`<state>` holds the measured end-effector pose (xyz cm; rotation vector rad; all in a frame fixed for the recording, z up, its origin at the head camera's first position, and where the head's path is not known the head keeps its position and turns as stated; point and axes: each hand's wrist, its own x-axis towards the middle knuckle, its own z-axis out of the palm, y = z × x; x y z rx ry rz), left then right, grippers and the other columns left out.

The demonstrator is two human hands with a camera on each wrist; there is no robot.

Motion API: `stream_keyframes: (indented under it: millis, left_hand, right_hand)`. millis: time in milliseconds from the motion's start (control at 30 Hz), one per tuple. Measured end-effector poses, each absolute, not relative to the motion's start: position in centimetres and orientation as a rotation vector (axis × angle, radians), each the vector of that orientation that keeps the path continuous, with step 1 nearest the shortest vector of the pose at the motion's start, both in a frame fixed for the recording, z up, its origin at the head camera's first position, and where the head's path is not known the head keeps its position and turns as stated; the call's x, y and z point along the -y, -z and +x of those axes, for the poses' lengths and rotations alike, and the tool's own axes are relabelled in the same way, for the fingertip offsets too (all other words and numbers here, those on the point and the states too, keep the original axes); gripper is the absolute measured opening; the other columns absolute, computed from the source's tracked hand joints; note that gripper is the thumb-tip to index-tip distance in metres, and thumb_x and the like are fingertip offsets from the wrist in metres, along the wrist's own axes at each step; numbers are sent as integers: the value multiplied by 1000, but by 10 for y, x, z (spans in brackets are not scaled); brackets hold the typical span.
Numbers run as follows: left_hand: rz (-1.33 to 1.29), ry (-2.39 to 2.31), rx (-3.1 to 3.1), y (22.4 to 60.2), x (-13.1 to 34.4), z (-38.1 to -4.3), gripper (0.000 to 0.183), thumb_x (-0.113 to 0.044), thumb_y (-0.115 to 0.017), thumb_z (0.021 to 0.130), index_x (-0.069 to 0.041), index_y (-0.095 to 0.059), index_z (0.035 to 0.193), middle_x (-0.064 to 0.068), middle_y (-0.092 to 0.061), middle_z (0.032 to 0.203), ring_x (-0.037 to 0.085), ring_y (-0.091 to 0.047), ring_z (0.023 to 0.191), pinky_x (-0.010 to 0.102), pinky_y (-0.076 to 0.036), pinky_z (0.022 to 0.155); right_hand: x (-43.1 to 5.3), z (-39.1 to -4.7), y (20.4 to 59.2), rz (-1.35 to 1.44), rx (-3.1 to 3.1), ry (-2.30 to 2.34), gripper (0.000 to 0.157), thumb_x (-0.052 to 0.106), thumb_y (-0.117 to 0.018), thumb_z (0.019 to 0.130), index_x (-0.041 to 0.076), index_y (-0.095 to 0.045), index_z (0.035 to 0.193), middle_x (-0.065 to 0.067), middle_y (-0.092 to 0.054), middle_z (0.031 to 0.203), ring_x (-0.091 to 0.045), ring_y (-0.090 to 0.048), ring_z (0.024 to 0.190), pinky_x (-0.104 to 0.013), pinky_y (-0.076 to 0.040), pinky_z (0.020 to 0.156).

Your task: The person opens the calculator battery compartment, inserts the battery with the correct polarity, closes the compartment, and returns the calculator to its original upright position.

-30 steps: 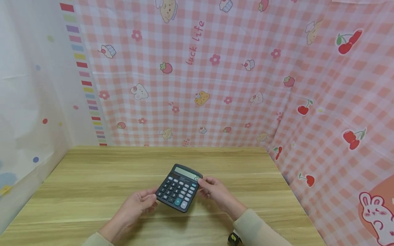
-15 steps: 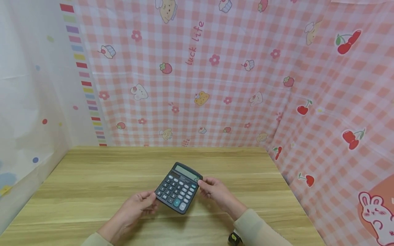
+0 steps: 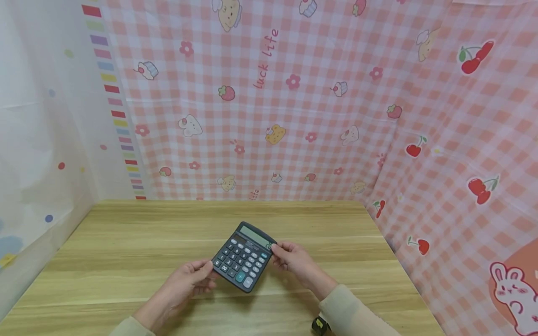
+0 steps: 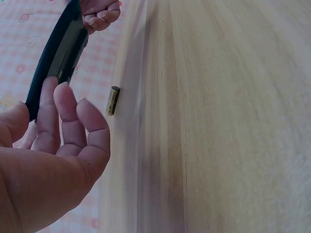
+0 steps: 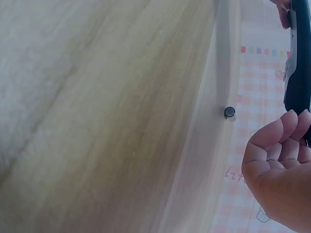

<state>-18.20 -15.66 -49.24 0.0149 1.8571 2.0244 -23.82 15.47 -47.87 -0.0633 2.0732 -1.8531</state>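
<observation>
A black desk calculator [image 3: 241,256] is held tilted over the table, its keys and screen facing up in the head view. Digits show at the right end of the screen. My left hand [image 3: 191,280] pinches its lower left corner, thumb on top and fingers beneath. At the upper right edge, my right hand [image 3: 296,261] grips it between thumb and fingers. From the left wrist view, the dark underside of the calculator [image 4: 60,53] shows, with left fingers [image 4: 47,116] against it. The right hand [image 5: 279,160] appears at the calculator's edge in the right wrist view.
A small gold and black battery [image 4: 113,100] is on the wooden table [image 3: 126,242]; its dark end [image 5: 229,112] shows in the right wrist view. Near the right sleeve [image 3: 350,310] is a small black thing with a yellow mark [image 3: 320,325]. Patterned cloth [image 3: 273,107] hangs behind.
The calculator has tipped slightly, its screen end shifting a little up and its lower end a little down and left in the head view. Both hands keep their grip, almost still.
</observation>
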Motion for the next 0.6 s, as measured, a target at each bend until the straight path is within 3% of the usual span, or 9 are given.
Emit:
stream_keyframes:
  millis: [267,600]
  left_hand:
    - [44,-2033,-1813,492,158,-182,63,-35,-60,98,4,-41,145,7,-73,104,16,-71,82,44,-58,89]
    - [20,-1981,-2041,487,155,-182,54,-27,-61,98,4,-49,140,12,-75,106,20,-72,83,37,-60,86]
  right_hand:
    - [-155,-237,476,-73,-2066,1873,32,31,-64,97,3,-64,114,1,-69,86,-13,-62,80,-26,-51,73]
    - [-153,-237,475,-62,-2058,1894,34,32,-61,98,2,-65,113,1,-69,83,-10,-62,75,-25,-50,70]
